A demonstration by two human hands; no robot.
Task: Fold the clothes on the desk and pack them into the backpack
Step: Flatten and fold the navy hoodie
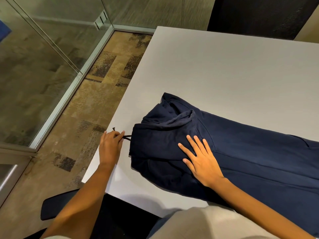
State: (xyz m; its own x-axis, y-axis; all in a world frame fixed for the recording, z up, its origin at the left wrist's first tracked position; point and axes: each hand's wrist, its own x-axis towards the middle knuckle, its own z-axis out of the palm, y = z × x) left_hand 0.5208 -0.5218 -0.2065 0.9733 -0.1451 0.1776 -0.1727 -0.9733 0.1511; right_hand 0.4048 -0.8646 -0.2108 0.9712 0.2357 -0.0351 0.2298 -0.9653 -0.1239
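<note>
A navy blue hoodie (250, 152) lies partly folded on the grey desk (215, 66), its hood end toward the left edge and its body running off to the right. My right hand (200, 161) rests flat on the hoodie near the hood, fingers spread. My left hand (110, 147) sits at the desk's left edge and pinches the dark drawstring (126, 137) that comes out of the hood. No backpack is in view.
The desk's left edge (120, 107) drops to a patterned carpet (82, 118). A glass partition with a metal frame (69, 94) stands to the left. A dark chair arm (57, 206) is below the desk corner. A dark panel (259, 14) stands behind the desk.
</note>
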